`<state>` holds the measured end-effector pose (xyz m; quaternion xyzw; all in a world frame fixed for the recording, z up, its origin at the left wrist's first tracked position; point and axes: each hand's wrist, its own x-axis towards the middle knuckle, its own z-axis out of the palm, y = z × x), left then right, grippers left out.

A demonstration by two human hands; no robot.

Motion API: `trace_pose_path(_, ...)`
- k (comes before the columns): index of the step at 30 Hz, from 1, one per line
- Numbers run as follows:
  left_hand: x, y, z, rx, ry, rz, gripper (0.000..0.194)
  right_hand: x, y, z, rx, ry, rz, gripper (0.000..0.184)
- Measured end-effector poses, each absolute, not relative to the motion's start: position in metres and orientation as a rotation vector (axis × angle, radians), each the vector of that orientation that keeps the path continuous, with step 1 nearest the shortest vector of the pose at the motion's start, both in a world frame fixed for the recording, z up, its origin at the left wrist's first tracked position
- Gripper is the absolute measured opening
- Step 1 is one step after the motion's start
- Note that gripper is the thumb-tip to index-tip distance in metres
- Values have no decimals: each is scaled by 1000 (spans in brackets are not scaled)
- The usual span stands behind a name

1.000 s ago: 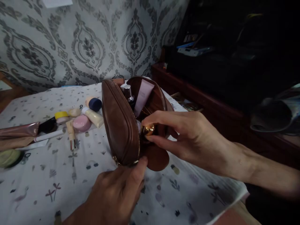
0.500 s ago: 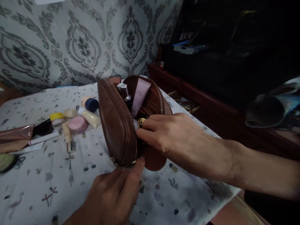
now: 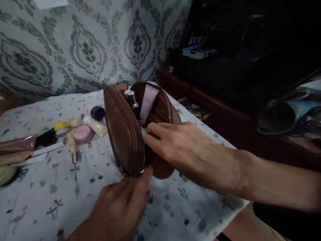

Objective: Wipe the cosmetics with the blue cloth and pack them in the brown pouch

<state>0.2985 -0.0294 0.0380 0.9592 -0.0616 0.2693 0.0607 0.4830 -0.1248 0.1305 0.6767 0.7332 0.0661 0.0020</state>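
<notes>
A brown zip-up makeup bag (image 3: 122, 130) stands wide open on the table. My left hand (image 3: 120, 204) is at its near lower corner, fingers curled and pressed against the zip edge. My right hand (image 3: 168, 140) reaches into the opening from the right with fingers bent and closed together. A small gold-coloured round edge (image 3: 148, 128) shows at the fingertips; the rest of what they hold is hidden. Behind the right hand, inside the bag, stand a pink squeeze tube (image 3: 148, 103) and a dark bottle with a silver cap (image 3: 131, 97).
Cosmetics lie left of the bag: a pink round container (image 3: 84, 133), a cream tube (image 3: 96, 126), a navy-capped bottle (image 3: 97, 112), a yellow-lidded jar (image 3: 61, 127) and a small beige tube (image 3: 72, 145). A patterned cloth (image 3: 100, 207) covers the table. Dark red furniture (image 3: 215, 110) borders it at right.
My right fingers have closed further over the gold-coloured piece, which now shows less. The bag's right side and flap have shifted slightly left. My left hand stays at the same corner.
</notes>
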Motion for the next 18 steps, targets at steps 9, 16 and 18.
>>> trace_pose_path(9,297,-28,46,2947,-164,764,48,489,-145,130,2220,2432,47,18)
trace_pose_path(16,301,-32,43,2935,-142,802,42,494,-138,126,2058,2557,340,13)
trace_pose_path(18,301,-33,43,2953,-127,806,41,495,-125,129,1926,2555,335,11)
